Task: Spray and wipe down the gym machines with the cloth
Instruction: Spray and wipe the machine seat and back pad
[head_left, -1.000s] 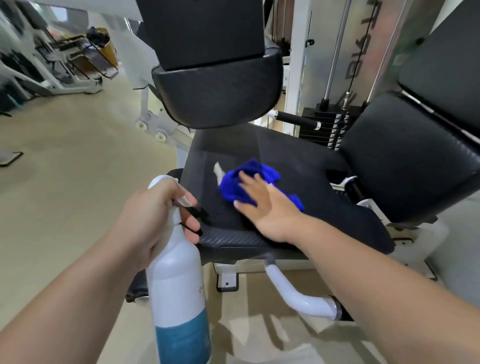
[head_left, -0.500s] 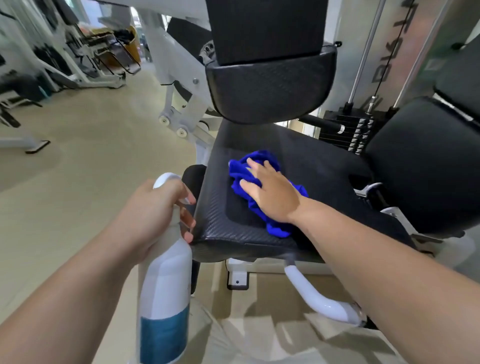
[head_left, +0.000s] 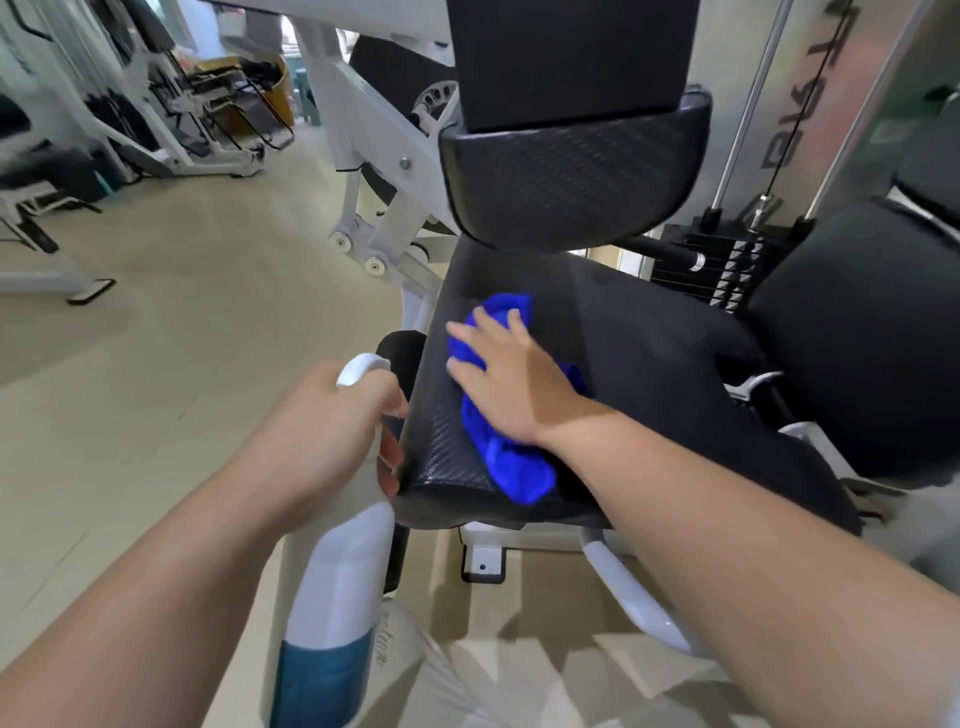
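Note:
A black padded seat of a white-framed gym machine fills the middle of the view. On its left front part lies a crumpled blue cloth. My right hand presses flat on the cloth with fingers straight and spread. My left hand grips the neck of a white spray bottle with a teal lower band, held just left of the seat's front corner. The nozzle is hidden behind my fingers.
A black back pad hangs above the seat. Another black pad stands at the right, with a weight stack and guide rods behind. A white handle bar curves below the seat. Other white machines stand far left on the beige floor.
My right hand has slid the cloth leftward and toward the seat's front edge. The view has shifted, so the seat sits further right. My left hand keeps its grip on the bottle.

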